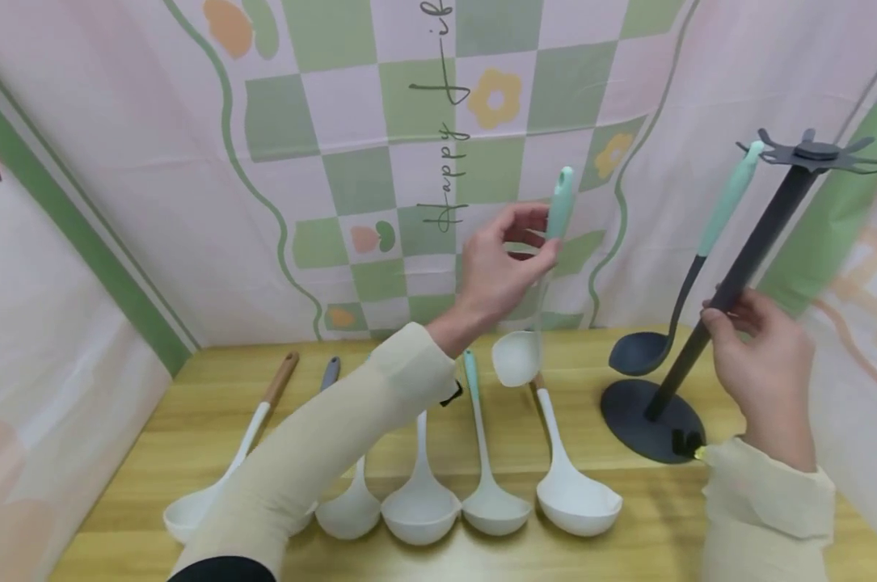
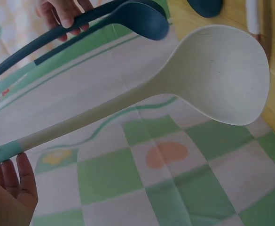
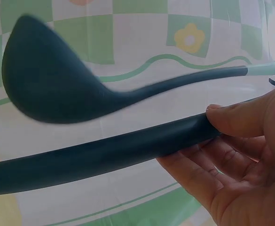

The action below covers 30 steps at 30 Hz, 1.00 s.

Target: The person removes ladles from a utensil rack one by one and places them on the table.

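My left hand (image 1: 499, 263) pinches the mint-green handle of a white ladle (image 1: 516, 360), which hangs bowl-down in the air before the backdrop. In the left wrist view the ladle's bowl (image 2: 219, 75) fills the upper right and its handle end lies in my fingers. My right hand (image 1: 769, 368) grips the post of a black utensil stand (image 1: 765, 226), which leans to the right, its round base over the table at the lower left. From a hook at its top hangs a black ladle (image 1: 638, 353) with a mint-green handle, seen close in the right wrist view.
Several white ladles lie side by side on the wooden table (image 1: 402, 562), bowls toward me; among them are a brown-handled ladle (image 1: 579, 501) and a mint-handled ladle (image 1: 496, 509). My left sleeve covers part of the row. A checkered cloth (image 1: 423, 105) hangs behind.
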### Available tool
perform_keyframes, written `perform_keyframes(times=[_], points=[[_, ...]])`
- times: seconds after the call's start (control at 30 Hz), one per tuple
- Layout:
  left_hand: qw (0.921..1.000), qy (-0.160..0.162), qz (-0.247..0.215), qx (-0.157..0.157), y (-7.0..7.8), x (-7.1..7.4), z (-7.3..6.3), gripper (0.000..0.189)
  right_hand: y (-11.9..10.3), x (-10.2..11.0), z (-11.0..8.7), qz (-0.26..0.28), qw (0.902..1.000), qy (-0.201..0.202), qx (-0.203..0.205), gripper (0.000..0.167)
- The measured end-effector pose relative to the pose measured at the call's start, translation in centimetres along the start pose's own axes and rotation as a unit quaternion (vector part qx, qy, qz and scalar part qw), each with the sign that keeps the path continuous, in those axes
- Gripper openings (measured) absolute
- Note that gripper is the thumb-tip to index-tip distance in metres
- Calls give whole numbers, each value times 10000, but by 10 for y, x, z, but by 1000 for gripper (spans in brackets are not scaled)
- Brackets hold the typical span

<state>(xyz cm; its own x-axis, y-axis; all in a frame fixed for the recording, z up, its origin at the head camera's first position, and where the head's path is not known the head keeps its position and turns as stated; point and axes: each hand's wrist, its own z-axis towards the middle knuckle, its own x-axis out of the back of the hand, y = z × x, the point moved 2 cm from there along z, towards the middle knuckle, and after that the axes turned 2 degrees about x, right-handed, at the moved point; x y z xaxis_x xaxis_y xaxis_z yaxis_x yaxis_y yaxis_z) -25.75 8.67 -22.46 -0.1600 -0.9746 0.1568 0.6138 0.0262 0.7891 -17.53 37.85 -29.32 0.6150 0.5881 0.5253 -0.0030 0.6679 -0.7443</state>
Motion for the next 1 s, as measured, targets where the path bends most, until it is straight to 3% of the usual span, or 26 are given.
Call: perform_keyframes(times=[0.17,0.4,0.67,1.0], points=[[9999,105,101,91,-5,36,-11,35,0,-2,0,111,9999,115,-15,29],[9962,782,347,173,-15,94,-27,35,2,-2,0,5,9999,-26,-98,32],[9854,1423,819,457,-20,169,-49,35,0,-3,1,-90,9998,-56,-151,32],[9659,1574,1941,681,-26,248,-79,33,0,-6,3,-126,9994,30,-336,39]])
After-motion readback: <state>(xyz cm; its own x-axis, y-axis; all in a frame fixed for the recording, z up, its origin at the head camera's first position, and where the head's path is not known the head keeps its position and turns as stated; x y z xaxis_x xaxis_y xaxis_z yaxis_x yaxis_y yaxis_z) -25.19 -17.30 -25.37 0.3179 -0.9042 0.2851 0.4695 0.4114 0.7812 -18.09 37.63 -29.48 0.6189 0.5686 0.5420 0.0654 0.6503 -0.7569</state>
